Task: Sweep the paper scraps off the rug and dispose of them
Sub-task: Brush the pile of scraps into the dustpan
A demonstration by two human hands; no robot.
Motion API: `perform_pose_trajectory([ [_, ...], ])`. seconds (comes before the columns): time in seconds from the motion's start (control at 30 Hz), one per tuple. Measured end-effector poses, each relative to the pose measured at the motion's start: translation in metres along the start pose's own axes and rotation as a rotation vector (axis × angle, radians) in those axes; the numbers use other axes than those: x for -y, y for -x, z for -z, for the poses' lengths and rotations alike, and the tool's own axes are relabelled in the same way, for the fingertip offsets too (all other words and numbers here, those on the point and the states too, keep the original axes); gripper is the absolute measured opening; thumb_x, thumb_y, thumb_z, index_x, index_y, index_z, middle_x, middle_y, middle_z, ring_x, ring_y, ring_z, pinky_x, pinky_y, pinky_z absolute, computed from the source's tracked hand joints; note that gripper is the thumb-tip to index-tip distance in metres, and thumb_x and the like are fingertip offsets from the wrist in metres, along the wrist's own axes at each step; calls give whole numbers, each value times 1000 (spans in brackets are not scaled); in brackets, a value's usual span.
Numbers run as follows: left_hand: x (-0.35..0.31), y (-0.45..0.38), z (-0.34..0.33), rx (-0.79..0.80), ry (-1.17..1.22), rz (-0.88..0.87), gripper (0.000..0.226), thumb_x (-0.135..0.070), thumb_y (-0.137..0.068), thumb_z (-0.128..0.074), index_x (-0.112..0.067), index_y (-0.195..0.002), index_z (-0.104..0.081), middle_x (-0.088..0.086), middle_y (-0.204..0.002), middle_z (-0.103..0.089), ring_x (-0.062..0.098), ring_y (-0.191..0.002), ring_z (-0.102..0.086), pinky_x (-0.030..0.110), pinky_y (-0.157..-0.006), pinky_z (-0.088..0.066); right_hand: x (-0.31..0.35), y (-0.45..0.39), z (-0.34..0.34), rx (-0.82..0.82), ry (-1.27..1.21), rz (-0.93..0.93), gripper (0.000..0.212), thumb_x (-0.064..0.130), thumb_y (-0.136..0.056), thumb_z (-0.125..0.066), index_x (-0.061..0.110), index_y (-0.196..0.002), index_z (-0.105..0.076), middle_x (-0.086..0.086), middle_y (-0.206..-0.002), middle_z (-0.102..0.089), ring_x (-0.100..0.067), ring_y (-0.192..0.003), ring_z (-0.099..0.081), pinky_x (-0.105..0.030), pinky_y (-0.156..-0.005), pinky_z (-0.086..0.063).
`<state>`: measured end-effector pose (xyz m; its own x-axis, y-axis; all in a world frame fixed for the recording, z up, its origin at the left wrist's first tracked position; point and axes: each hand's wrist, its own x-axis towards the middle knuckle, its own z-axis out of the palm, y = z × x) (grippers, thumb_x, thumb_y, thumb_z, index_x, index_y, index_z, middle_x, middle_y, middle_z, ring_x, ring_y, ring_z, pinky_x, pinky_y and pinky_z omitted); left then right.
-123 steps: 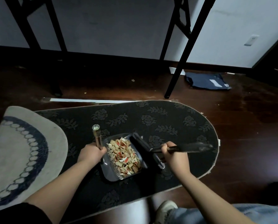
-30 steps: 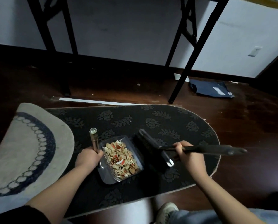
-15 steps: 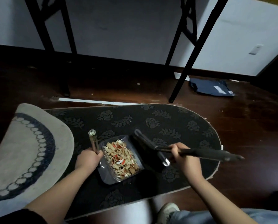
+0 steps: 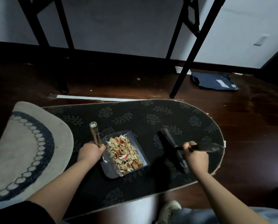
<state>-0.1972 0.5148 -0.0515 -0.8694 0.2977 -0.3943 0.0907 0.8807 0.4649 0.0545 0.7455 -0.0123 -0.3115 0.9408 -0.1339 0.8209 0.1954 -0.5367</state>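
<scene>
A pale round mat with a dark ring pattern lies at the left, overlapping the near floor. Black table legs stand on the dark wooden floor at the far side. A blue plastic bag lies far right, a white strip far left, a wall outlet above.
</scene>
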Motion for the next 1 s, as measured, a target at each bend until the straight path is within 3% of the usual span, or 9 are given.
perform_pose_trajectory([
  [0.13, 1, 0, -1, 11, -4, 12, 34, -39, -91, -55, -10, -107, -65, 9, -96, -71, 27, -95, -65, 27, -70, -41, 15, 20, -15, 63, 1, 251, 21, 21, -97, -51, 9, -88, -66, -10, -83, -69, -31, -81, -65, -40, -68, -47],
  [0.3, -1, 4, 2, 38, -16, -3, 29, -37, -92, -55, -13, -106, -64, 5, -91, -68, 23, -84, -60, 26, -70, -40, 11, 16, 3, -11, -94, 366, 51, 47, -83, -31, 8, -83, -65, -9, -75, -69, -32, -69, -66, -50, -64, -53],
  [0.43, 8, 7, 4, 29, 10, 11, 30, -37, -89, -57, -10, -100, -66, 9, -93, -70, 27, -86, -63, 28, -67, -40, 5, -5, 25, -85, -10, 181, 25, 28, -96, -45, 12, -87, -63, -12, -77, -68, -34, -71, -66, -45, -65, -53],
  [0.57, 24, 8, 9, -23, -27, 21, 35, -41, -88, -54, -10, -97, -69, 10, -91, -71, 30, -89, -65, 28, -68, -42, 14, -2, 5, -55, 28, -24, 31, 36, -93, -47, 11, -88, -66, -24, -86, -67, -42, -86, -65, -42, -76, -50],
  [0.67, 30, 8, 10, -13, -40, 21, 34, -41, -88, -54, -11, -96, -69, 10, -93, -72, 30, -89, -66, 29, -69, -44, 33, 21, -31, 24, 140, 105, 30, 36, -94, -47, 13, -94, -66, -22, -92, -69, -39, -89, -66, -37, -71, -48],
  [0.77, 31, 5, 11, -17, -39, 37, 34, -42, -88, -54, -11, -98, -67, 10, -94, -72, 29, -91, -66, 29, -69, -44, 49, 44, -55, 134, 198, 316, 37, 48, -89, -29, 26, -88, -59, -10, -93, -69, -31, -87, -66, -29, -63, -33],
  [0.87, 34, 2, 10, -6, -32, 40, 34, -42, -89, -54, -12, -98, -68, 9, -92, -72, 28, -88, -66, 28, -67, -41, 60, 58, -54, 164, 97, 389, 52, 56, -79, -18, 24, -83, -58, -10, -84, -68, -31, -81, -65, -33, -65, -42],
  [0.93, 34, 3, 9, -9, -35, 41, 34, -42, -90, -54, -13, -99, -67, 9, -93, -72, 28, -90, -66, 28, -68, -41, 64, 57, -40, 142, 26, 378, 51, 52, -84, -27, 18, -88, -65, -9, -83, -69, -29, -83, -66, -35, -70, -46],
  [1.0, 35, 3, 9, -18, -29, 40, 35, -42, -89, -54, -12, -100, -66, 10, -96, -71, 29, -92, -65, 28, -70, -43, 61, 50, -24, 126, -42, 360, 33, 37, -94, -43, 15, -89, -68, -7, -82, -70, -25, -83, -66, -36, -75, -49],
])
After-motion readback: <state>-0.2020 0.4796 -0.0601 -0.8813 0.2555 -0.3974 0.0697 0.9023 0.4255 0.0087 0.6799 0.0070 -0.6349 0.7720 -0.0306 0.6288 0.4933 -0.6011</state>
